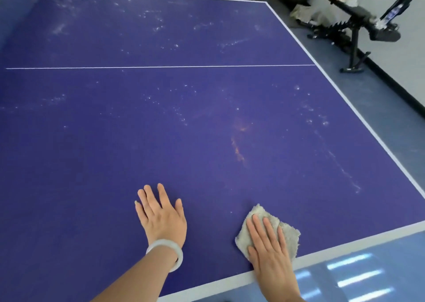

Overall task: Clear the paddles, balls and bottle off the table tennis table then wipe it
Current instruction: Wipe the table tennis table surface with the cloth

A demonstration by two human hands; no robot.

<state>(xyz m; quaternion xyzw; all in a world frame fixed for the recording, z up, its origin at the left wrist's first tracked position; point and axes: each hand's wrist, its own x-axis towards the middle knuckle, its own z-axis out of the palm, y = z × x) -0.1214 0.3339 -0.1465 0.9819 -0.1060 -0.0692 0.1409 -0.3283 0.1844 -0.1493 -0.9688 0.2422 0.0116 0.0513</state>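
The right hand (269, 247), fingers straight, is pressing a soft, limp cloth (287, 231) onto the blue surface (161, 122) at lower right; the left hand (161, 216) is resting beside it, fingers spread.

The tabletop (115, 140) looks matt blue, smeared with pale dusty marks; the cloth (287, 232) is fluffy grey terry; the floor (368, 267) is glossy.

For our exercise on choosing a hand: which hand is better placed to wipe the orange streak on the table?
Right. The right hand presses the grey cloth flat on the table tennis table, nearer the orange streak; the left hand lies flat, holding nothing.
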